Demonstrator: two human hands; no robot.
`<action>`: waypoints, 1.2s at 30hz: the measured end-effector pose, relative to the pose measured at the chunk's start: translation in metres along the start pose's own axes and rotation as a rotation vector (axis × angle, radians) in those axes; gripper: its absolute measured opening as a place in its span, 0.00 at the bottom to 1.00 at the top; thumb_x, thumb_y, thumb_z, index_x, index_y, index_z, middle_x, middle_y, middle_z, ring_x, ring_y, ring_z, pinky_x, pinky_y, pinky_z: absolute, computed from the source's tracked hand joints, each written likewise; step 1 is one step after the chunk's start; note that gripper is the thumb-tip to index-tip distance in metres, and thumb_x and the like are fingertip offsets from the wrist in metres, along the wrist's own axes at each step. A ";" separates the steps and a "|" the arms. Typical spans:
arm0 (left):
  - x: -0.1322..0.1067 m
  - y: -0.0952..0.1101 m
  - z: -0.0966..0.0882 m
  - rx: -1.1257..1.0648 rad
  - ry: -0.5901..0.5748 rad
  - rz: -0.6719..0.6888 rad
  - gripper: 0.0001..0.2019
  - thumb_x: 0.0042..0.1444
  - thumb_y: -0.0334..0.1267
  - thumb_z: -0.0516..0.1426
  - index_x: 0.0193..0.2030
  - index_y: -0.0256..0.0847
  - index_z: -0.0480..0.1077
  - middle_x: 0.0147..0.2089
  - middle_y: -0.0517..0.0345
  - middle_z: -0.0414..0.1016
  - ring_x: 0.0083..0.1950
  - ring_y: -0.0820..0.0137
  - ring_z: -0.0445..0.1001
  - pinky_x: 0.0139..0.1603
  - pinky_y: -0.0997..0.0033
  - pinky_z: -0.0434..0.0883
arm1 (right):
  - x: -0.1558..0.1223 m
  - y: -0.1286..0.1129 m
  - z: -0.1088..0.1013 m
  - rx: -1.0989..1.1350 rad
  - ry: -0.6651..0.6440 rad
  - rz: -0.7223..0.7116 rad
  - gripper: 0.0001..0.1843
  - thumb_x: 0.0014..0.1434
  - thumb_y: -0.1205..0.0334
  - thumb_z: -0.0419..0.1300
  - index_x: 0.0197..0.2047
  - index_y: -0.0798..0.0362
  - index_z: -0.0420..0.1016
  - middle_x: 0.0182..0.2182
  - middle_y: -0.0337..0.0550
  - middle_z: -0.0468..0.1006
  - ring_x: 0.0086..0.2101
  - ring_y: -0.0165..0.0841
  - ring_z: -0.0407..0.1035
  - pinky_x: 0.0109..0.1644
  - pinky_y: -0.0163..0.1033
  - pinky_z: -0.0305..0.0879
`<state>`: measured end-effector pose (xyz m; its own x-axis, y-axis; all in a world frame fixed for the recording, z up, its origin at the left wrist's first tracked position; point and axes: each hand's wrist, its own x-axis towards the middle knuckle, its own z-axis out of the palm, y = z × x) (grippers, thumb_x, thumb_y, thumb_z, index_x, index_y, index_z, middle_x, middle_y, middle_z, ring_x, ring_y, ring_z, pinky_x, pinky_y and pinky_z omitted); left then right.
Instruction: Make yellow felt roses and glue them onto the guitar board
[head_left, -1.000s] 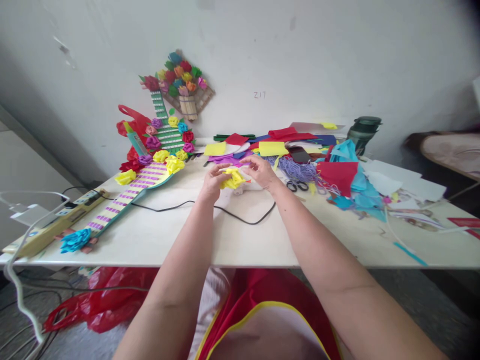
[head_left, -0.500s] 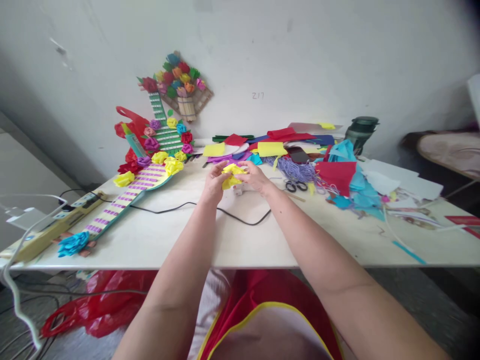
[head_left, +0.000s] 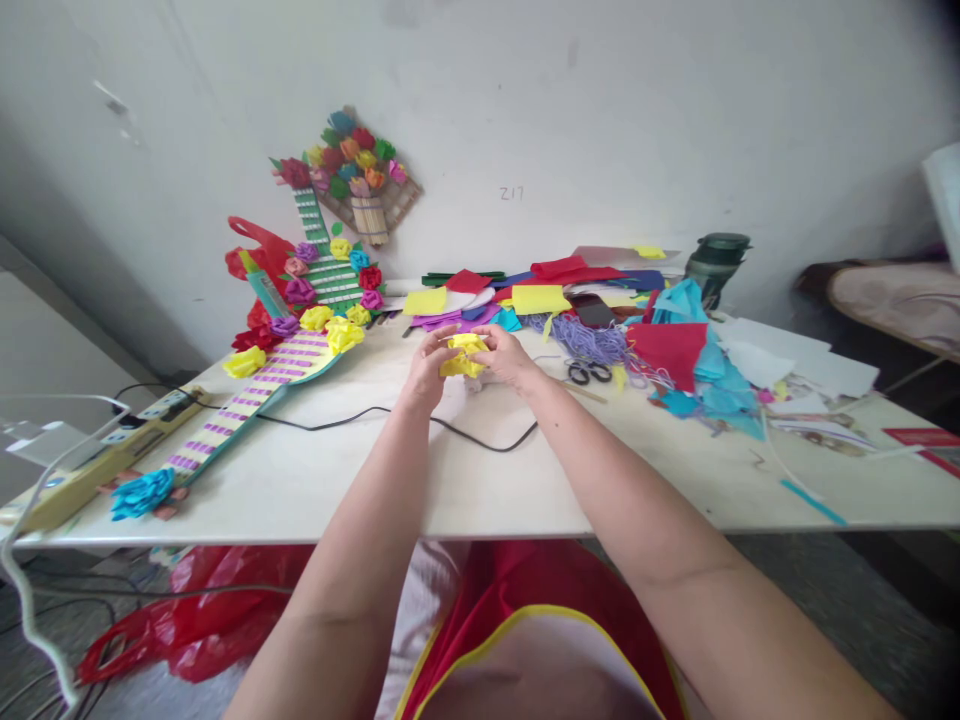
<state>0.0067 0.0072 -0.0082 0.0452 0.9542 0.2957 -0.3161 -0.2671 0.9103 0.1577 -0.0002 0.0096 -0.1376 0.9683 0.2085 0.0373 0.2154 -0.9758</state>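
Observation:
Both my hands meet over the middle of the white table [head_left: 480, 480], pinching a crumpled yellow paper flower [head_left: 463, 355] between them. My left hand [head_left: 426, 365] grips its left side with curled fingers. My right hand [head_left: 508, 358] closes on its right side, thumb on top. Just behind the flower lie purple and yellow paper sheets [head_left: 450, 305]. A black cable [head_left: 480, 440] runs across the table right under my wrists.
A long striped paper craft with paper flowers [head_left: 259, 390] lies at the left, ending in a blue flower [head_left: 142, 492]. A flower-basket decoration [head_left: 360, 180] hangs on the wall. Coloured paper scraps [head_left: 682, 350], scissors [head_left: 589, 372], a phone [head_left: 594, 310], a dark green bottle [head_left: 712, 262] and a power strip [head_left: 97, 455] crowd the table.
My right hand has closed in on the yellow flower, so both hands now press it together. The hands have shifted slightly.

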 end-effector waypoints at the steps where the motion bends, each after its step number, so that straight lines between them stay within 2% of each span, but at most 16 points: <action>1: 0.000 0.001 0.000 -0.007 0.014 -0.007 0.27 0.35 0.39 0.64 0.47 0.40 0.71 0.33 0.60 0.74 0.31 0.70 0.74 0.33 0.71 0.69 | 0.000 -0.001 0.000 0.023 0.006 0.008 0.22 0.45 0.70 0.62 0.46 0.51 0.68 0.36 0.38 0.77 0.38 0.33 0.74 0.47 0.44 0.73; 7: -0.004 0.006 0.003 0.029 0.081 -0.074 0.29 0.32 0.39 0.66 0.47 0.41 0.69 0.40 0.57 0.75 0.38 0.68 0.75 0.42 0.65 0.73 | -0.002 -0.006 0.004 0.151 0.095 0.060 0.22 0.46 0.68 0.62 0.47 0.50 0.68 0.39 0.39 0.77 0.37 0.32 0.74 0.41 0.42 0.75; 10: -0.007 0.006 0.007 0.073 0.106 -0.066 0.30 0.30 0.38 0.67 0.46 0.42 0.69 0.42 0.56 0.74 0.39 0.67 0.75 0.43 0.65 0.73 | -0.003 -0.006 0.008 0.217 0.134 0.063 0.23 0.46 0.69 0.62 0.48 0.49 0.68 0.39 0.39 0.76 0.38 0.32 0.74 0.39 0.39 0.75; 16: -0.004 0.002 0.008 0.127 0.169 0.026 0.34 0.30 0.38 0.67 0.50 0.40 0.69 0.36 0.59 0.73 0.37 0.67 0.74 0.38 0.69 0.71 | -0.002 -0.001 0.013 0.221 0.098 0.075 0.27 0.45 0.69 0.60 0.51 0.49 0.67 0.42 0.40 0.75 0.36 0.33 0.73 0.36 0.39 0.75; 19: 0.000 -0.001 0.004 0.150 0.193 0.082 0.34 0.30 0.36 0.67 0.50 0.40 0.69 0.33 0.61 0.72 0.34 0.68 0.73 0.36 0.70 0.70 | 0.000 0.002 0.011 0.161 0.072 0.067 0.30 0.45 0.67 0.61 0.54 0.49 0.66 0.46 0.42 0.74 0.38 0.34 0.72 0.38 0.41 0.75; 23: 0.002 -0.002 -0.001 0.254 0.161 0.141 0.33 0.30 0.32 0.65 0.50 0.40 0.68 0.32 0.61 0.73 0.33 0.69 0.72 0.36 0.70 0.68 | 0.002 0.003 0.004 -0.010 0.075 -0.023 0.33 0.44 0.66 0.63 0.56 0.48 0.67 0.51 0.44 0.71 0.42 0.34 0.71 0.47 0.43 0.73; 29: 0.002 -0.002 -0.002 0.381 0.061 0.197 0.32 0.31 0.30 0.63 0.50 0.40 0.68 0.31 0.62 0.74 0.31 0.71 0.70 0.35 0.70 0.66 | 0.004 0.004 -0.003 -0.096 -0.019 -0.074 0.39 0.41 0.70 0.63 0.59 0.49 0.65 0.51 0.46 0.73 0.42 0.35 0.72 0.49 0.45 0.72; 33: 0.003 -0.001 -0.002 0.375 0.037 0.213 0.32 0.30 0.29 0.64 0.49 0.41 0.69 0.31 0.64 0.75 0.32 0.71 0.71 0.36 0.71 0.65 | 0.006 0.008 -0.002 -0.139 -0.029 -0.104 0.37 0.41 0.72 0.63 0.57 0.50 0.67 0.50 0.45 0.74 0.48 0.37 0.72 0.53 0.46 0.71; 36: 0.003 0.000 -0.003 0.334 0.050 0.184 0.30 0.30 0.30 0.66 0.46 0.40 0.70 0.30 0.64 0.74 0.33 0.71 0.72 0.36 0.71 0.66 | 0.007 0.010 0.001 -0.147 -0.022 -0.120 0.33 0.41 0.72 0.61 0.54 0.50 0.68 0.48 0.45 0.75 0.49 0.38 0.71 0.53 0.46 0.72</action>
<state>0.0039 0.0099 -0.0078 -0.0327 0.8894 0.4560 0.0120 -0.4558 0.8900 0.1566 0.0085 0.0015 -0.1713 0.9321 0.3193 0.1634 0.3464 -0.9237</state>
